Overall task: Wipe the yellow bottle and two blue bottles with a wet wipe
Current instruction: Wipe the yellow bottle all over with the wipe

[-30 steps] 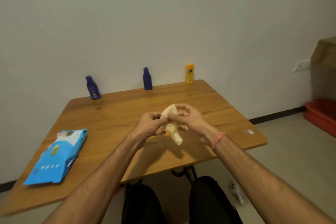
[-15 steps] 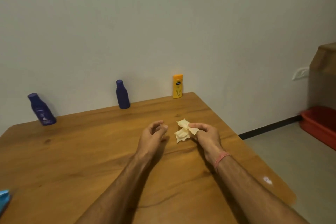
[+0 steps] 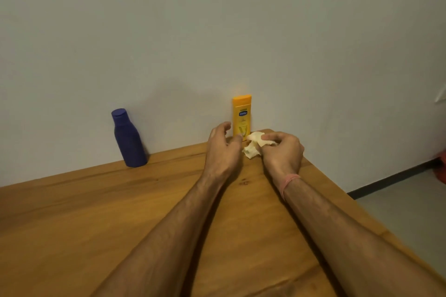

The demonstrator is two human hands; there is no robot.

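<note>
pinched in my right hand (image 3: 282, 152), the crumpled wet wipe (image 3: 254, 146) sticks out past the curled fingers toward the left. my left hand (image 3: 223, 146) holds nothing, fingers loosely bent, just beside the wipe. the yellow bottle (image 3: 241, 117) stands upright at the wall, right behind both hands at the table's far edge; i cannot tell whether the left fingertips touch it. one blue bottle (image 3: 128, 138) stands upright well to its left on the wooden table (image 3: 96, 224). a pink band (image 3: 288, 182) circles my right wrist.
</note>
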